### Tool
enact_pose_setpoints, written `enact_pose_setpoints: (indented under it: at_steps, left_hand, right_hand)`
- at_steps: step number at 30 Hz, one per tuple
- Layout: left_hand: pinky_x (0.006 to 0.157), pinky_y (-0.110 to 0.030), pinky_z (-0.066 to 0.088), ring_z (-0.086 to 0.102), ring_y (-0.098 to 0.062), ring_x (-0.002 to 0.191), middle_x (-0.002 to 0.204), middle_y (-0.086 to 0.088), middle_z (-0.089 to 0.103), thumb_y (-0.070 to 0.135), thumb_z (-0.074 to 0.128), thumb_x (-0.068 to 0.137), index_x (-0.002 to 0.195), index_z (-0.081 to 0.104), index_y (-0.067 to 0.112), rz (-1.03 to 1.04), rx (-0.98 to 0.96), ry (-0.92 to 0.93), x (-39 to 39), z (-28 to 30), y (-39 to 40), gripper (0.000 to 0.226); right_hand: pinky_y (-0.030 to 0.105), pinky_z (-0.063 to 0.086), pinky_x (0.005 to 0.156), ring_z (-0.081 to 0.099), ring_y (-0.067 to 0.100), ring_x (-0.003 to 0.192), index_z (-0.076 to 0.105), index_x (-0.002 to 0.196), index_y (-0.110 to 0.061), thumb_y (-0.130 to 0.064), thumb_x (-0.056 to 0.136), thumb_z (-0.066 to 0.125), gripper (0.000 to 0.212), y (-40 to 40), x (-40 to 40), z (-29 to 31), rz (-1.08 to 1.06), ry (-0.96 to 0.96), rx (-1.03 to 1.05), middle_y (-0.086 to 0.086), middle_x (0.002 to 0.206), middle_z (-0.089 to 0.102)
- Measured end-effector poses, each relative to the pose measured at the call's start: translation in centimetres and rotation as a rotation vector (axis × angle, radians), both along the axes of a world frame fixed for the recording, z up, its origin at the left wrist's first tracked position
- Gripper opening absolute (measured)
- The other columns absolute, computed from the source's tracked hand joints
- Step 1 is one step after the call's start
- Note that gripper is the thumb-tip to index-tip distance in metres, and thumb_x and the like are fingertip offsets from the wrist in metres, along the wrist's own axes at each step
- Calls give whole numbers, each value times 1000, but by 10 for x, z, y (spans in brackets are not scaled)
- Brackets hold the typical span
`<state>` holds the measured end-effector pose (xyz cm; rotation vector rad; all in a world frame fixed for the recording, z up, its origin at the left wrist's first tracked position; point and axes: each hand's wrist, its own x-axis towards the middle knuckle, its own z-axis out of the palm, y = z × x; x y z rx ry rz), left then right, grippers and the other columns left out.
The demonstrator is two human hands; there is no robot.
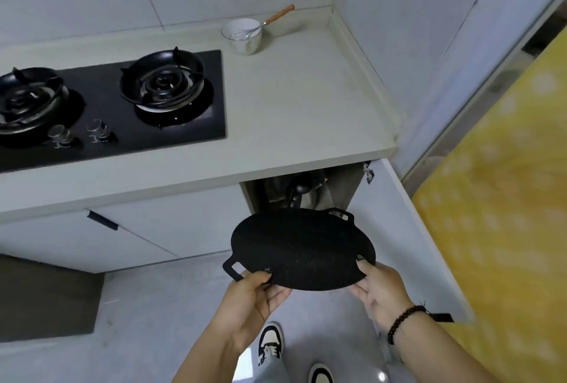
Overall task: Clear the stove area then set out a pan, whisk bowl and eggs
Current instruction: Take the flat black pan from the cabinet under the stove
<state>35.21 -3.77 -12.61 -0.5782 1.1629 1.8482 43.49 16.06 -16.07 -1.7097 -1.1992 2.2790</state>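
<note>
A flat round black pan with two small loop handles hangs below the counter edge, in front of an open cupboard. My left hand grips its near left rim beside one handle. My right hand grips the near right rim, thumb on top. On the counter at the back stands a white bowl with a wire whisk leaning in it, wooden handle pointing right. The black two-burner gas stove has nothing on its burners. No eggs are in view.
The cupboard door stands open to the right of the pan, with dark items inside the cupboard. A pale counter stretches right of the stove to the corner wall. A yellow patterned surface fills the right side.
</note>
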Motion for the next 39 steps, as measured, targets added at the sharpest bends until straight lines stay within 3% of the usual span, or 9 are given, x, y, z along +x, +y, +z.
enact_pose_setpoints:
  at_steps: [7, 12, 17, 20, 24, 26, 33, 39]
  left_hand:
    - [86, -41, 57, 65, -37, 101, 117, -25, 67, -5, 38, 96, 126, 53, -6, 64, 44, 141, 36, 44, 5, 34]
    - [88, -41, 56, 64, -37, 106, 117, -22, 68, -3, 37, 97, 130, 51, -2, 153, 87, 207, 46, 69, 13, 36]
    - [85, -40, 57, 61, -37, 108, 120, -22, 66, -3, 37, 98, 129, 51, -2, 229, 99, 242, 43, 80, 29, 34]
    - [85, -40, 57, 65, -34, 105, 112, -19, 70, -2, 37, 98, 123, 54, 3, 243, 112, 248, 44, 82, 39, 30]
    - [90, -40, 56, 67, -32, 103, 108, -16, 72, -1, 38, 98, 115, 56, 4, 217, 90, 240, 43, 81, 52, 26]
    - [88, -40, 56, 67, -31, 101, 106, -17, 72, -1, 39, 98, 111, 58, 4, 202, 77, 233, 44, 81, 59, 24]
    - [98, -44, 49, 63, -35, 108, 114, -20, 69, -2, 38, 98, 112, 59, 3, 191, 74, 263, 40, 88, 70, 25]
    - [91, -40, 55, 65, -32, 108, 116, -15, 69, -1, 37, 99, 119, 59, 7, 200, 87, 337, 30, 89, 66, 31]
  right_hand:
    - [31, 54, 76, 70, 21, 89, 60, 109, -8, -17, 98, 52, 16, 18, 27, 54, 183, 194, 116, 5, 100, 71]
    - [40, 53, 83, 69, 28, 94, 57, 111, -11, -27, 102, 44, 23, 41, 41, 72, 141, 265, 218, 10, 102, 71]
    - [44, 45, 98, 53, 27, 115, 54, 127, -12, -20, 97, 51, 31, 83, 65, 45, 201, -30, 572, 7, 133, 55]
    - [43, 45, 97, 49, 31, 124, 46, 138, -12, -18, 95, 55, 44, 96, 73, 31, 293, -142, 704, 8, 141, 48]
    - [42, 54, 83, 60, 34, 100, 46, 133, -8, -22, 84, 66, 55, 113, 81, 17, 495, -348, 654, 12, 119, 60]
    - [43, 55, 82, 62, 32, 93, 47, 128, -7, -21, 81, 69, 53, 117, 86, 7, 520, -335, 540, 10, 110, 61]
    - [44, 51, 92, 56, 34, 110, 37, 141, -7, -28, 74, 73, 79, 121, 86, -13, 567, -382, 522, 14, 133, 49]
    - [31, 46, 93, 45, 30, 125, 19, 150, -12, -32, 82, 66, 85, 102, 77, -2, 830, -491, 634, 13, 146, 28]
